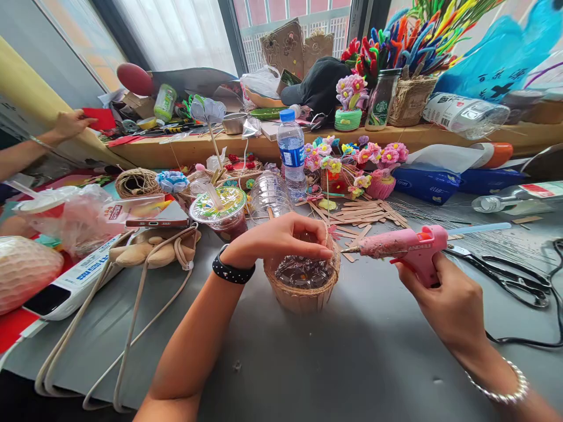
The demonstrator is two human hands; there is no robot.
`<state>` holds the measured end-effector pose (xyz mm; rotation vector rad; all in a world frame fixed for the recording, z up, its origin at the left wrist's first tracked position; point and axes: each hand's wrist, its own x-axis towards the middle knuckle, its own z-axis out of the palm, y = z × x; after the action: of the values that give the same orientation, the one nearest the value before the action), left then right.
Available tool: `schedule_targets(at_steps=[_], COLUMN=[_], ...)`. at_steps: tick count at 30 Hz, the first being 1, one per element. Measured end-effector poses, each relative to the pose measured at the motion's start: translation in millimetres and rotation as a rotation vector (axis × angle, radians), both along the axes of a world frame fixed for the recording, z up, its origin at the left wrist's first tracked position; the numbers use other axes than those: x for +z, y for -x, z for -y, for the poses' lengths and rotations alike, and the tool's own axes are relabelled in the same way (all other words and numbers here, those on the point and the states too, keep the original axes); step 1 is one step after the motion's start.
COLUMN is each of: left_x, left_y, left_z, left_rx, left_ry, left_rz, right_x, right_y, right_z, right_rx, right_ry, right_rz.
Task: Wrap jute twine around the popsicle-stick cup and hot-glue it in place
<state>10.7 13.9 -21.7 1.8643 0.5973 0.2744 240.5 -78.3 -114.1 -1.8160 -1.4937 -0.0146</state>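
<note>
Right hand (453, 308) grasps a pink hot-glue gun (411, 249) at centre right, its nozzle just beside the twine-edged basket (299, 300) in the frame's centre, apparently levelled to bring the tip near the rim. Left hand (281, 237) arches over that basket, fingers bent at the rim, likely steadying it; whether they pinch anything, I cannot tell. Beyond, craft sticks (369, 212) lie loose on the worktop (343, 363), perhaps for easy reach; scissors (477, 259) rest at right.

Grey tbl (343, 363) w/ 1 basket (295, 300), scissors (487, 270), wooden sticks (370, 212) & 1 blue-capped btl (292, 149).
</note>
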Motion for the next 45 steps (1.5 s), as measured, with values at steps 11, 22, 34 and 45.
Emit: schedule_targets(at_steps=[11,22,34,45], left_x=[0.5,1.8,-0.5,5.3], left_y=[-1,0,-1,-4], left_z=[1,2,2,10], left_rx=[0.019,0.023,0.001,0.024], left_ry=[-0.017,-0.023,-0.065,-0.221], left_rz=[-0.024,-0.021,-0.028,0.005], right_x=[14.0,3.2,4.9,49.4], right_y=[-27,-76,-72,-3], right_z=[-8,-24,-21,-32], right_rx=[-0.128,0.028,-0.067,0.497], right_ry=[0.193,0.56,0.602,0.406], right_rz=[-0.139,-0.037,0.029,-0.338])
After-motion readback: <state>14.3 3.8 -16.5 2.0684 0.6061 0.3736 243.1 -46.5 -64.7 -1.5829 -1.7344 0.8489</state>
